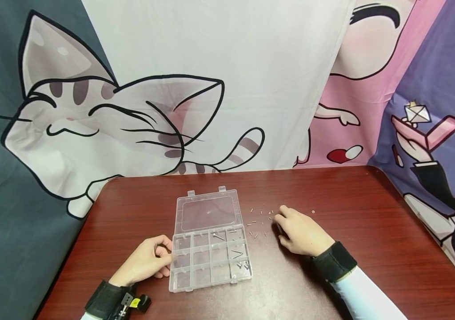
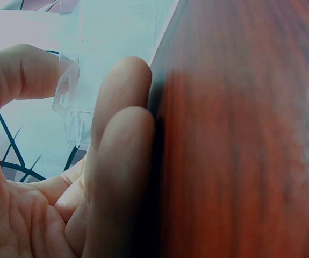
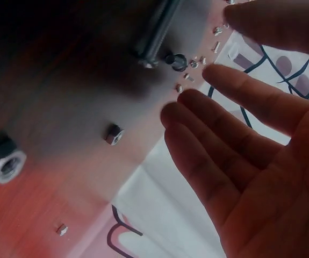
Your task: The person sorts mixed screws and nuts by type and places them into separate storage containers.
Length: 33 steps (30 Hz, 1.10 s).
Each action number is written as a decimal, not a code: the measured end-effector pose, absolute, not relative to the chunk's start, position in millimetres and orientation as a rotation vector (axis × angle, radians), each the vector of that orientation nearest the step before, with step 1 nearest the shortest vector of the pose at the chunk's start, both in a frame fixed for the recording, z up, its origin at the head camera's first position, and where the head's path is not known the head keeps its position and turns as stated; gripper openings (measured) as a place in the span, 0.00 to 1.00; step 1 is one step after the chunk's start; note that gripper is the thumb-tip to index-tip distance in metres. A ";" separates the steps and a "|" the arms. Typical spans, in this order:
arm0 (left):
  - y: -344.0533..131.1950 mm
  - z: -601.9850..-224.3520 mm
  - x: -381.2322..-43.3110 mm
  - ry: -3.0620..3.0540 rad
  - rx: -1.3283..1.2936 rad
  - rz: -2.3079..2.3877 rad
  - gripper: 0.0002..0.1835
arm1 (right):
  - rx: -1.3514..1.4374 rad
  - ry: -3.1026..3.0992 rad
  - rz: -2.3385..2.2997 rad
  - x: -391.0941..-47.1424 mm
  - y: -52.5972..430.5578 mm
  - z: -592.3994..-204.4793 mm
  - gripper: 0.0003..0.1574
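Note:
A clear plastic compartment box (image 1: 201, 272) lies on the table with its lid (image 1: 209, 214) folded open towards the back. My left hand (image 1: 147, 260) holds the box's left edge; in the left wrist view the thumb (image 2: 36, 72) and fingers (image 2: 124, 134) sit on either side of the clear plastic. Over the table, right of the box, hovers my right hand (image 1: 305, 231), fingers loosely spread and nothing visible between them. Small screws (image 1: 253, 222) are scattered beside its fingertips. The right wrist view shows a large nut (image 3: 6, 163), a smaller nut (image 3: 114, 134) and a long screw (image 3: 159, 35) beneath the hand.
Several screws (image 1: 237, 254) lie in the box's right-hand compartments, and a long screw (image 1: 218, 236) in a back one. A lone nut (image 1: 313, 211) sits beyond the right hand. The brown table (image 1: 371, 213) ends at a cartoon-printed cloth (image 1: 227, 53) behind it.

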<state>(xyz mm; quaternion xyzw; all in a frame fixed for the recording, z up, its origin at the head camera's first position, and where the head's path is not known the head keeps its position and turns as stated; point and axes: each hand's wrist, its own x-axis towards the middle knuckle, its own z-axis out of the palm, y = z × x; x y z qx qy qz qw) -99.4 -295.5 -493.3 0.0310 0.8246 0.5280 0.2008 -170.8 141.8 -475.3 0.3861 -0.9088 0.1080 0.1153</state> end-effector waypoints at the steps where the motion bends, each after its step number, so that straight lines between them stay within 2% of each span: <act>1: -295.4 -493.3 -99.5 2.308 0.088 1.474 0.15 | 1.131 -2.659 0.314 -170.9 142.4 -475.4 0.15; 9: -295.1 -493.8 -100.0 2.304 0.096 1.476 0.16 | 1.111 -2.667 0.307 -170.5 140.5 -476.7 0.12; 20: -295.7 -494.8 -99.6 2.291 0.094 1.484 0.16 | 1.054 -2.653 0.328 -171.1 133.9 -485.2 0.13; 33: -296.7 -495.1 -99.3 2.297 0.086 1.475 0.16 | 1.302 -2.456 0.603 -142.9 99.6 -461.4 0.14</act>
